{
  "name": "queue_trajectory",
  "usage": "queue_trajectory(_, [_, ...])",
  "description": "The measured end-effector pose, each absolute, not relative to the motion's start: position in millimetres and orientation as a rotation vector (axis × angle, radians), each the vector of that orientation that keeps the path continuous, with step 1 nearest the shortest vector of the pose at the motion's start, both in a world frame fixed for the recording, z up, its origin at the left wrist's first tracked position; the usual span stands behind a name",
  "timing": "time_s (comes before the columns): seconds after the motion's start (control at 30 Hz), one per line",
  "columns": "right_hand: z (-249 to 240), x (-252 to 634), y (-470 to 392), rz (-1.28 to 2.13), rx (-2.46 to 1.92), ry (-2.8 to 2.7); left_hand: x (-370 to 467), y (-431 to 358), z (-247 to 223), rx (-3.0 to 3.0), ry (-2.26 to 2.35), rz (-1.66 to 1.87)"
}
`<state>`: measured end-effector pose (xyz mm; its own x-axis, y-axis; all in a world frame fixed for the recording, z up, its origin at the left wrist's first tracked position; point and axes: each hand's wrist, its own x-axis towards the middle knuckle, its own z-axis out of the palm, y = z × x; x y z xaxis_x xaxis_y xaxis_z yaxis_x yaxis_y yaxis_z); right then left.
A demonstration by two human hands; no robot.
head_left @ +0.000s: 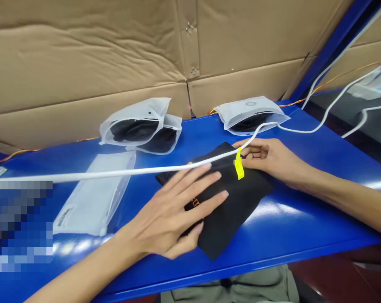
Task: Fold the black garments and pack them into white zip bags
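Note:
A folded black cloth item (237,210) with orange lettering lies on the blue table. My left hand (178,206) rests flat on it, fingers spread, partly covering the lettering. At the cloth's far right edge, my right hand (266,158) has its fingers curled in, pinching the fabric. A white cable (140,171) runs across the view just above the cloth. Beside the right fingertips, a yellow tag (239,168) hangs down from the cable over the cloth.
Two open frosted bags (160,107) with black contents stand at the back, and another such bag (250,105) is further right. A flat frosted bag (92,193) lies left on the blue table (291,227). Cardboard (115,54) walls the back edge.

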<state>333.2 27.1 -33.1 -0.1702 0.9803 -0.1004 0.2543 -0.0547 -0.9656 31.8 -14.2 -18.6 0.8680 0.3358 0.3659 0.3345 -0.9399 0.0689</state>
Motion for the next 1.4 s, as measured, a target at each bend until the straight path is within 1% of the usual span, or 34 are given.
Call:
queue_trajectory(0.07, [-32, 335, 29, 1.186, -1.403, -1.568, 34, -17, -18, 2.939, 0.538, 0.287])
queue_trajectory(0.17, [-29, 340, 31, 1.003, -1.465, -1.808, 35, -17, -19, 2.859, 0.621, 0.099])
queue_trajectory(0.23, [-27, 342, 30, 0.931, -1.464, -1.999, 34, -16, -19, 2.832, 0.657, 0.088])
queue_trajectory(0.3, [-26, 341, 27, 0.971, -1.429, -2.080, 33, -16, -19, 2.820, 0.666, 0.096])
queue_trajectory(0.43, [-28, 334, 23, 1.232, -1.287, -1.900, 33, -15, -21, 2.832, 0.660, 0.133])
queue_trajectory(0.5, [-31, 333, 23, 1.305, -1.237, -1.811, 34, -15, -22, 2.861, 0.600, 0.156])
queue_trajectory(0.6, [-35, 333, 26, 1.306, -1.219, -1.651, 36, -15, -23, 2.900, 0.507, 0.128])
queue_trajectory(0.7, [-36, 334, 25, 1.247, -1.150, -1.562, 38, -17, -21, 2.889, 0.518, 0.110])
queue_trajectory(0.83, [-36, 328, 14, 1.135, -0.991, -1.739, 39, -19, -21, 2.877, 0.561, 0.136])
queue_trajectory(1.0, [-44, 322, 3, 0.707, -1.075, -1.964, 38, -23, -27, 2.914, 0.631, 0.276])
queue_trajectory(1.07, [-47, 322, 2, 0.595, -1.070, -2.042, 38, -23, -28, 2.940, 0.666, 0.334])
queue_trajectory(1.23, [-48, 320, 0, 0.418, -0.815, -2.252, 39, -19, -27, 3.039, 0.647, 0.297])
queue_trajectory(1.3, [-47, 317, -2, 0.379, -0.725, -2.311, 40, -16, -25, 3.097, 0.588, 0.386])
queue_trajectory(1.4, [-45, 315, -6, 0.340, -0.700, -2.377, 42, -17, -23, 3.201, 0.501, 0.686])
